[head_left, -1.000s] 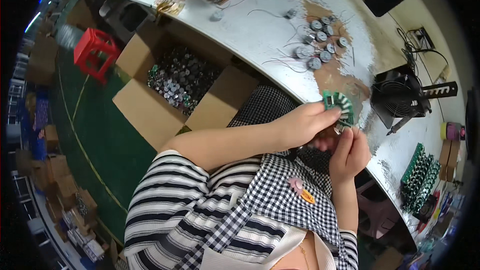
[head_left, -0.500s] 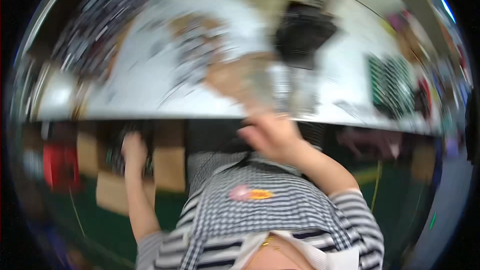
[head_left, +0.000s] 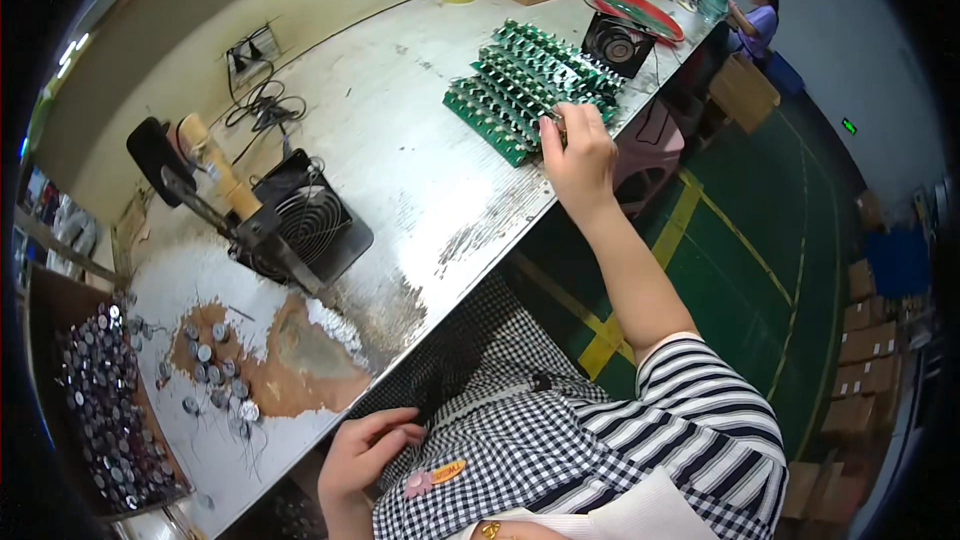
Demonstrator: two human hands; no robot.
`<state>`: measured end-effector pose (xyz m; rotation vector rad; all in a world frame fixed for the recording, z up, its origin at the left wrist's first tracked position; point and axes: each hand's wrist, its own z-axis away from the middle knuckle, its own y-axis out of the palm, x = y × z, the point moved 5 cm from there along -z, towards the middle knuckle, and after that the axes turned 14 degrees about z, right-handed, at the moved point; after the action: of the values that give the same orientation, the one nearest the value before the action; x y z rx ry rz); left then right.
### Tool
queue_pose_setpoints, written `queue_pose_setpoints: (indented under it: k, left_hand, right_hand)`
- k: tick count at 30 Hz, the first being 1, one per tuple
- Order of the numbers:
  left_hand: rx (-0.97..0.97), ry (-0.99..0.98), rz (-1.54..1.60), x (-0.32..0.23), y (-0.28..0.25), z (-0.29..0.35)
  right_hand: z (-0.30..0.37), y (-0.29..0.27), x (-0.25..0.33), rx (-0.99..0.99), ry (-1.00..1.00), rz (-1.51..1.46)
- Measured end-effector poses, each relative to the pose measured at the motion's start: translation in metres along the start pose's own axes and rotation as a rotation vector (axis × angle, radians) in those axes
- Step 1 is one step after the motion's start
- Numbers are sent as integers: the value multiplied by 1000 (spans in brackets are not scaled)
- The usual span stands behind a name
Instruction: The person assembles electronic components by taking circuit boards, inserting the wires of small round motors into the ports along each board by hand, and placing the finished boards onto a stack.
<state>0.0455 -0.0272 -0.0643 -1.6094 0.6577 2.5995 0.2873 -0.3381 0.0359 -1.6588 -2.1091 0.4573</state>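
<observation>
Rows of green circuit boards [head_left: 520,90] with many small pale parts lie side by side on the white table [head_left: 390,180]. My right hand [head_left: 583,155] reaches out to their near right corner, thumb and fingers closing on a board's edge; the fingertips are partly hidden. Close to my lap, below the table's front edge, my left hand [head_left: 365,455] is half curled, thumb and fingers apart, with nothing seen in it. Nearer its side of the table, small round metal components [head_left: 210,370] with thin wire leads lie loose on a worn brown patch.
A box of round metal parts [head_left: 105,410] stands at the left. Behind the worn patch is a black fan [head_left: 310,225] beside a wooden-handled lever [head_left: 220,170]. Farther right are another fan [head_left: 618,43], a red tray [head_left: 640,12], a pink stool [head_left: 655,145] and a person [head_left: 758,18].
The view has swung to the right. My right hand has gone from the table's front edge to the circuit boards. My left hand has left the open cardboard box under the table for my lap.
</observation>
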Motion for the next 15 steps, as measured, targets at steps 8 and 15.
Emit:
queue_pose_setpoints:
  k: [8, 15]
  left_hand:
    - [133, -23, -96, -33, 47, -46]
    - [-116, 92, 497, -40, 56, -87]
  right_hand:
    - [-5, 11, -8, -107, -69, -85]
    - [63, -52, 95, 222, -453, -462]
